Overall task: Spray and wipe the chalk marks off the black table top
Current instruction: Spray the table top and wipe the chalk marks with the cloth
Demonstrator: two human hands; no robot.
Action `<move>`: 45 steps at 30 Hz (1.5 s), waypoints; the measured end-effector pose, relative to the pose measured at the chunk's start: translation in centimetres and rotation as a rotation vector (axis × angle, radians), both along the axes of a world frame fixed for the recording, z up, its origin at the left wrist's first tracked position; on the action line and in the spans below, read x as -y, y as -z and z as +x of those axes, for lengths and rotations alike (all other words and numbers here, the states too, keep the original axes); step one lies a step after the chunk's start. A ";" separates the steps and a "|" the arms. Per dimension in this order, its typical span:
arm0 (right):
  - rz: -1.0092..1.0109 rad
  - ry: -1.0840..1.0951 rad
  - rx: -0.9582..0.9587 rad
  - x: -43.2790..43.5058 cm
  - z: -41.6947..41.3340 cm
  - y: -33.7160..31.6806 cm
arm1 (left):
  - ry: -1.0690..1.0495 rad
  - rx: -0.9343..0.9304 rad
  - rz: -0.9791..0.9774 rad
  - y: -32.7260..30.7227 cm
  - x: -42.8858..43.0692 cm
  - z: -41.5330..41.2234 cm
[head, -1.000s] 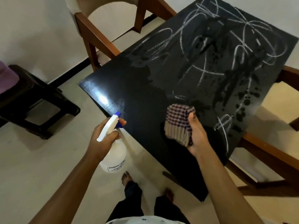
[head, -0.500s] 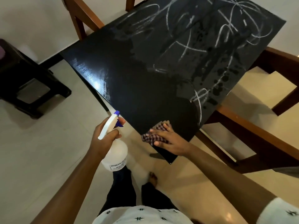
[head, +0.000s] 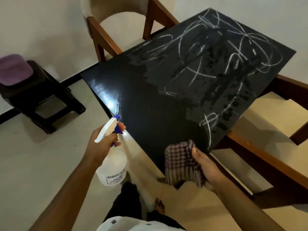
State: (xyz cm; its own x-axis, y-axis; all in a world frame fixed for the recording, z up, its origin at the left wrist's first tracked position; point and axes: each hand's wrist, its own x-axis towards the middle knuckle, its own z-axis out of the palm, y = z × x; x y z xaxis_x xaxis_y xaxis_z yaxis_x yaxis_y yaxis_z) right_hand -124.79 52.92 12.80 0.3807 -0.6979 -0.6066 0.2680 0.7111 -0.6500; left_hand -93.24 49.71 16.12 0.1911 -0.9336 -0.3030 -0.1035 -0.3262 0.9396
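Note:
The black table top (head: 150, 104) fills the middle of the view. Its near left part is wet and free of chalk, while white chalk marks (head: 221, 52) and dark spray droplets cover the far and right parts. My left hand (head: 101, 144) grips the neck of a white spray bottle (head: 113, 165) with a blue trigger, held off the table's near left edge. My right hand (head: 206, 170) holds a checked cloth (head: 180, 162) at the table's near corner, thumb on top of the cloth.
A wooden chair (head: 103, 35) stands behind the table at the far left. A wooden bench frame (head: 260, 155) runs along the right side. A dark plastic stool (head: 41, 97) with a purple item sits on the floor at left. My feet are below the table's near corner.
The cloth was drawn from mid-table down to the near corner, and my right hand now holds it there with the thumb on top. The bottle hand stayed put.

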 end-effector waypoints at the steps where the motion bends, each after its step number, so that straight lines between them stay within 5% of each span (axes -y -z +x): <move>1: -0.023 0.107 0.084 2.1 1.0 -0.5 | 0.006 -0.004 -0.004 -0.6 1.6 0.5; 7: -0.176 0.506 0.095 16.6 7.4 -2.5 | 0.058 0.050 0.048 -2.0 14.6 4.2; 15: -0.293 0.715 0.022 30.7 13.0 -3.1 | 0.141 0.227 0.128 -2.4 28.9 6.5; 19: -0.416 0.756 -0.294 34.3 15.3 -2.6 | 0.097 0.215 0.235 -1.1 32.0 8.5; 23: -0.734 0.470 -1.005 35.5 17.6 0.2 | 0.115 0.235 0.183 -0.5 33.5 11.3; 28: -1.291 -0.435 -1.417 36.1 22.4 7.9 | 0.111 0.288 0.068 0.8 35.3 14.6; 32: -1.289 -0.758 -1.424 41.5 24.6 9.6 | 0.014 0.283 0.050 1.3 37.0 16.7; 39: -0.858 -0.539 -1.622 55.7 25.5 8.9 | -0.047 0.262 0.007 1.9 39.0 17.5; 45: -1.355 -0.857 -1.401 44.8 27.1 9.8 | -0.075 0.206 -0.051 1.8 39.8 17.9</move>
State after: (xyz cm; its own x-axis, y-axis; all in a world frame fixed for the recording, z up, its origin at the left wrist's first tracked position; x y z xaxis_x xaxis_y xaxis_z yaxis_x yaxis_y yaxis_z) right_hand -97.73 8.17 2.98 0.6186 -0.7797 -0.0970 -0.7824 -0.5999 -0.1672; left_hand -75.32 9.92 14.32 0.3135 -0.9276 -0.2032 -0.2727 -0.2929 0.9164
